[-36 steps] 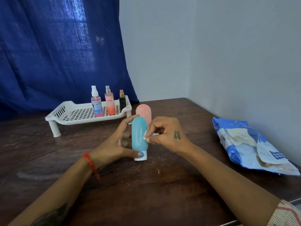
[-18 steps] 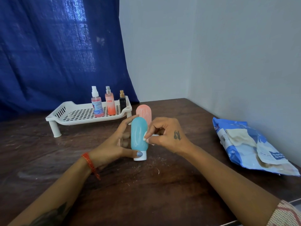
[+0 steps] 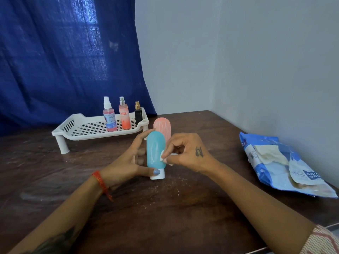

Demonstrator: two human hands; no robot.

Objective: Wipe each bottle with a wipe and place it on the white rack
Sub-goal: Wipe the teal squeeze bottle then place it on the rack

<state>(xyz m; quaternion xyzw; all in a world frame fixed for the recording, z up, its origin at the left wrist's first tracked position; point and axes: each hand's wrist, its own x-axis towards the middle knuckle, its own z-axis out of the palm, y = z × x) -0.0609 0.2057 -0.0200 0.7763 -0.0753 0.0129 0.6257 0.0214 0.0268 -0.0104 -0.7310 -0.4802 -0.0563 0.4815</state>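
The left hand (image 3: 126, 165) cups the upright teal squeeze bottle (image 3: 156, 153), thumb near its white cap. The right hand (image 3: 187, 153), fingers curled, pinches a small white wipe (image 3: 162, 156) against the bottle's side.

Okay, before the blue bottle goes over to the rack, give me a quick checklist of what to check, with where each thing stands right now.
1. Teal bottle steady: ok. It stands cap-down on the table, and the left hand holds it.
2. Wipe on the bottle: ok. The right hand pinches it against the bottle's side.
3. Whole bottle wiped: cannot tell. The far side is hidden.
4. Room on the white rack: ok. Three spray bottles stand at its right end and the left part is bare.
5. Path to the rack: ok. The pink bottle stands behind, to the right of the way.
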